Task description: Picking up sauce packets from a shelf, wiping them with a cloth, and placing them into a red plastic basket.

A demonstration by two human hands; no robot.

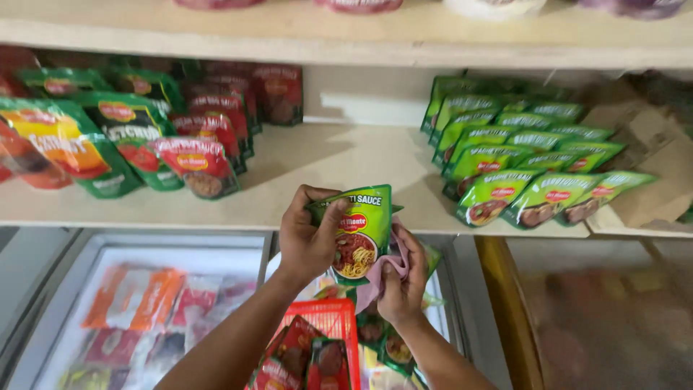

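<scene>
My left hand [307, 242] grips green pouch [356, 230], frame centre | my right hand [401, 278] pinches pink cloth [385, 269] against it | shelf [339, 162] behind.

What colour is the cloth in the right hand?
Pink cloth, pressed against the green pouch; head view.

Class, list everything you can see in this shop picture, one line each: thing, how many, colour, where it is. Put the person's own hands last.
Green sauce pouch: one, green with a pasta picture, held up before the shelf.
Pink cloth: one, pink, against the held pouch's lower right.
Green pouches: many, green, rows on the shelf at right.
Red pouches: several, red, shelf left of centre.
Green and orange pouches: several, far left of shelf.
Wooden shelf: one, pale, bare in the middle.
Red basket: one, red, below the hands, holding red pouches.
Chest freezer: one, glass lid, lower left, blurred packets inside.
Cardboard: brown, far right.
Left hand: grips the pouch.
Right hand: holds the cloth.
</scene>
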